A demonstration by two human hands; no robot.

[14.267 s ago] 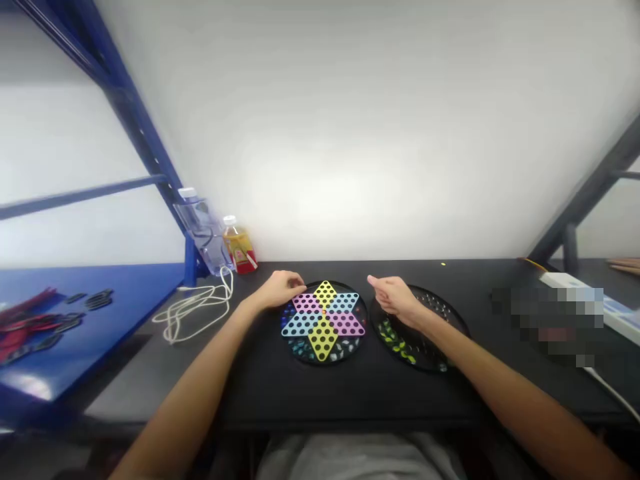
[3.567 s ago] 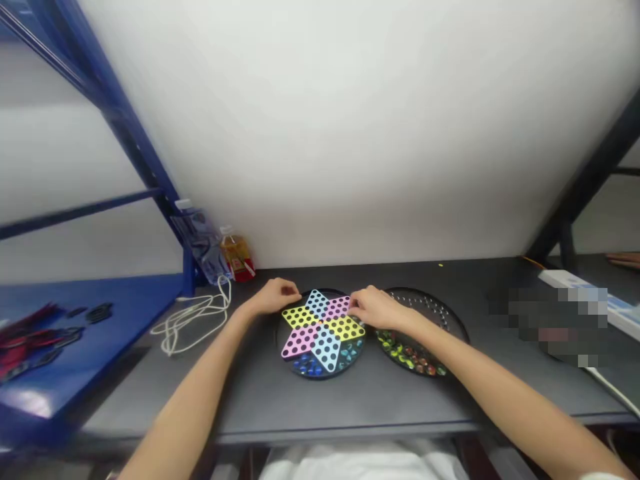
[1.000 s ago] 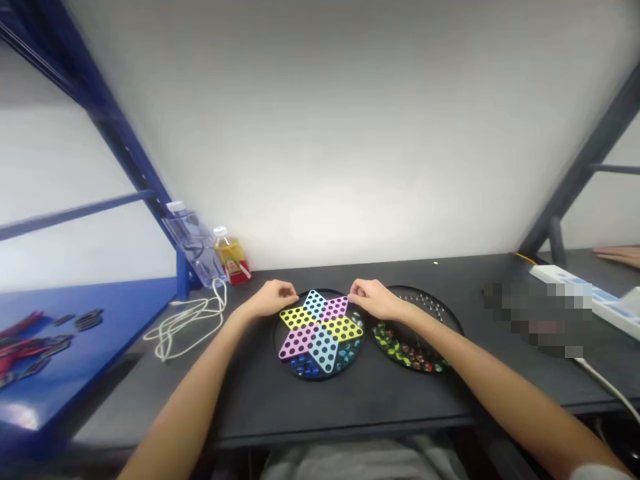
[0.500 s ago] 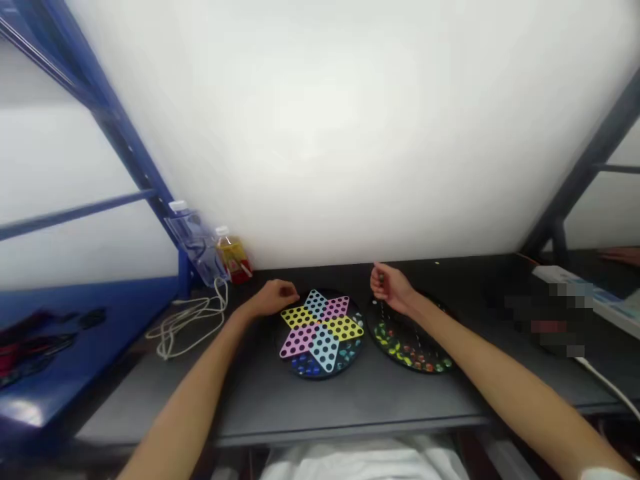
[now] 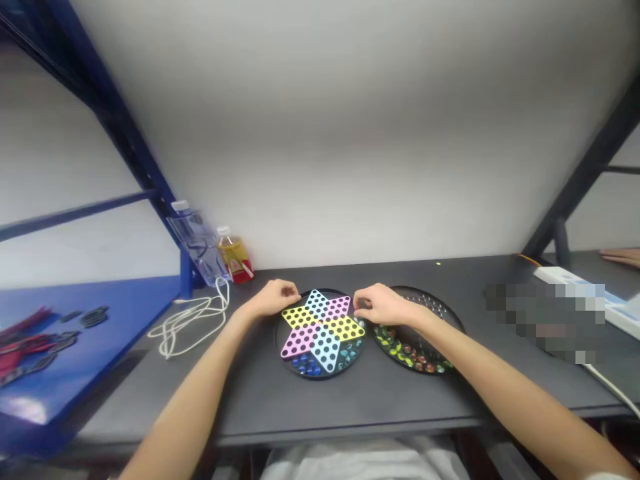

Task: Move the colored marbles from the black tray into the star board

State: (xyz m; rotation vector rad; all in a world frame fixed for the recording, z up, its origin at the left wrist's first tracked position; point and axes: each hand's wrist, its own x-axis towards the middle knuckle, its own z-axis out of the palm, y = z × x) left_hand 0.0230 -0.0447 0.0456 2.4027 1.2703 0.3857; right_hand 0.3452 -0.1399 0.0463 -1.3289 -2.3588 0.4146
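A Chinese checkers board (image 5: 321, 324), a star in pink, yellow and pale blue with dark holes, lies in a round black tray. Blue marbles (image 5: 306, 364) and teal marbles (image 5: 349, 354) sit in the tray's pockets around the star. My left hand (image 5: 274, 297) has its curled fingertips at the tray's upper left rim. My right hand (image 5: 384, 305) is palm down between the board and a second round tray (image 5: 459, 321), fingers bent and closed by a few clear marbles. Whatever its fingertips hold is hidden. Yellow, red and green marbles (image 5: 407, 353) line the second tray's near side.
A white cable (image 5: 193, 321) lies coiled at left. Behind it lean a clear plastic holder (image 5: 200, 247) and a yellow-red bottle (image 5: 236, 257). Red and dark pieces (image 5: 30, 343) lie on a blue surface. A white power strip (image 5: 590, 293) lies right, beside a blurred-out patch.
My right hand has come down and left from above the second tray to the board's right edge, turning palm down. A small dark greenish thing earlier showed in its fingers. My left hand stays put.
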